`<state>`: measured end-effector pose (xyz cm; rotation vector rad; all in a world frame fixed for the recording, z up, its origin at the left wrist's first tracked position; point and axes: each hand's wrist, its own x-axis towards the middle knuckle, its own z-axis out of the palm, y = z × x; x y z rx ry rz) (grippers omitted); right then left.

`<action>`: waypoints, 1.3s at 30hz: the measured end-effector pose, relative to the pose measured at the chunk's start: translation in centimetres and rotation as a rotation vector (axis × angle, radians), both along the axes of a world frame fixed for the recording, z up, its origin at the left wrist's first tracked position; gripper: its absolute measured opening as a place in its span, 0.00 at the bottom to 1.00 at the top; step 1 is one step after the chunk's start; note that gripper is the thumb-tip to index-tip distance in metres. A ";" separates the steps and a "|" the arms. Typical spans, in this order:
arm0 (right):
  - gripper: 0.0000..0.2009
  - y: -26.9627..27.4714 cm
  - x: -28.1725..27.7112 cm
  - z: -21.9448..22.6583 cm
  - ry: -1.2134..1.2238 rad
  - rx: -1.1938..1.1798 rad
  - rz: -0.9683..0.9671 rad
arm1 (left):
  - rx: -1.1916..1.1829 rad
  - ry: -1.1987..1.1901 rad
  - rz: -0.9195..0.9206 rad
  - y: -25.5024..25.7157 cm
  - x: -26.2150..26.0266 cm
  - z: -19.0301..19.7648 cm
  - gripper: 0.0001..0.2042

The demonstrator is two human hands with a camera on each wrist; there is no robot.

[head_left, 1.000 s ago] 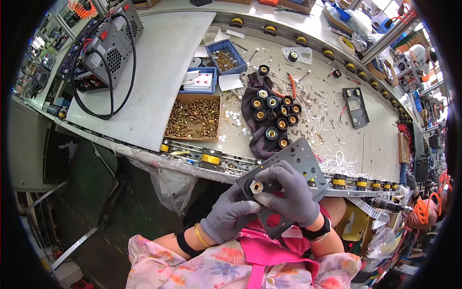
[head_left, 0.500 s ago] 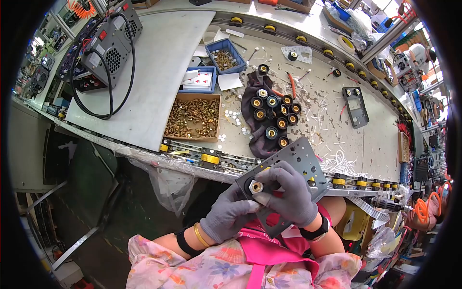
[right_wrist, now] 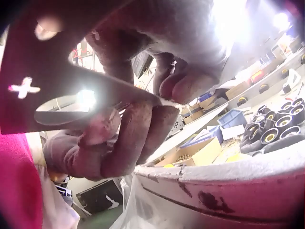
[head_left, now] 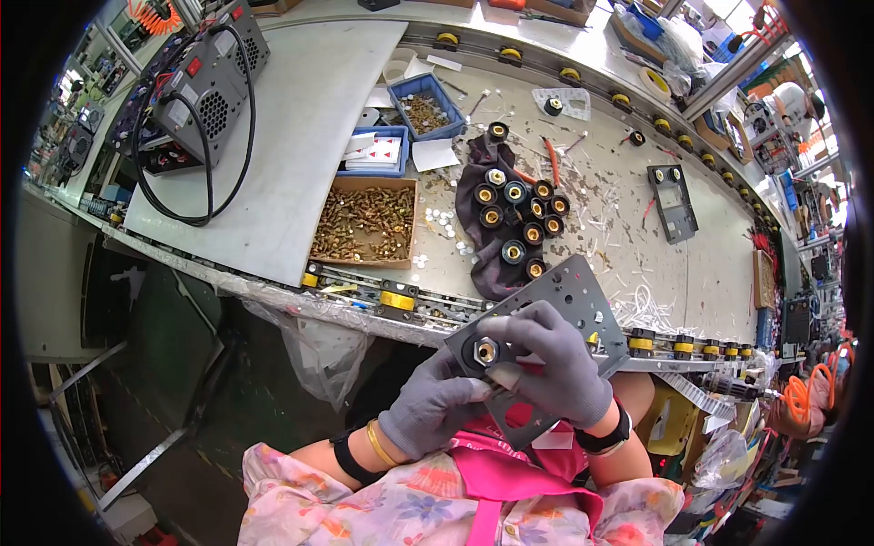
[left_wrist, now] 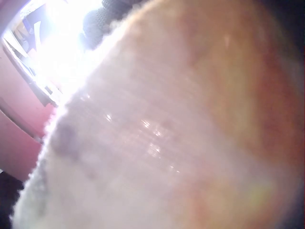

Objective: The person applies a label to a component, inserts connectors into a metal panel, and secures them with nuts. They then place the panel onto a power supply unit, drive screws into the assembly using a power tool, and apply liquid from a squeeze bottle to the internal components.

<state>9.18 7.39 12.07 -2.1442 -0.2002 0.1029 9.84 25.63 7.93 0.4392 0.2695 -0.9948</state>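
Observation:
A dark grey metal plate with many round holes is held tilted over the lap, in front of the bench edge. My gloved left hand grips its near left edge, fingers partly hidden beneath it. A silver hex nut sits on a dark round base at the plate's left corner. My gloved right hand pinches around the nut with thumb and index finger. In the right wrist view, the plate lies between the two hands. Cloth blurs most of the left wrist view.
Beyond the plate, several black round terminals with brass centres lie on a dark cloth. A cardboard box of brass fittings and blue bins stand left of them. A smaller black bracket lies at the right.
The right thumb and index finger have shifted slightly around the nut, which shows at a changed angle. The plate has tilted a little; the left hand has stayed in place.

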 end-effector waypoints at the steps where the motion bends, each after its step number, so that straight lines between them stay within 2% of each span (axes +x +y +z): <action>1: 0.21 -0.1 -0.1 -0.3 -0.026 -0.007 0.014 | 0.001 0.002 -0.006 0.0 0.0 0.0 0.31; 9: 0.17 0.2 0.1 -1.6 -0.119 0.050 0.021 | -0.033 -0.021 -0.005 -0.2 0.1 -0.2 0.33; 18: 0.16 0.2 0.3 -1.1 -0.127 0.022 0.015 | 0.012 -0.003 -0.035 -0.4 0.3 0.2 0.32; 21: 0.16 0.7 0.2 -1.0 -0.155 -0.039 -0.016 | 0.032 -0.039 -0.025 -0.3 0.0 -1.0 0.27; 24: 0.15 0.7 0.0 -1.2 -0.163 -0.055 -0.013 | 0.048 -0.044 -0.030 -0.4 0.0 -1.0 0.28; 27: 0.14 0.8 0.0 -1.2 -0.127 0.023 -0.065 | -0.011 -0.040 -0.036 -0.4 0.3 -0.5 0.30; 33: 0.15 0.8 -0.3 -1.5 -0.140 -0.075 -0.090 | -0.005 -0.039 0.001 -0.5 0.2 -0.9 0.31; 36: 0.14 0.8 -0.3 -1.0 -0.161 -0.194 -0.074 | 0.032 -0.046 -0.003 -0.5 0.0 -0.9 0.28; 39: 0.14 1.0 -0.5 -1.0 -0.195 -0.198 -0.107 | 0.060 -0.021 -0.011 -0.5 0.0 -0.9 0.31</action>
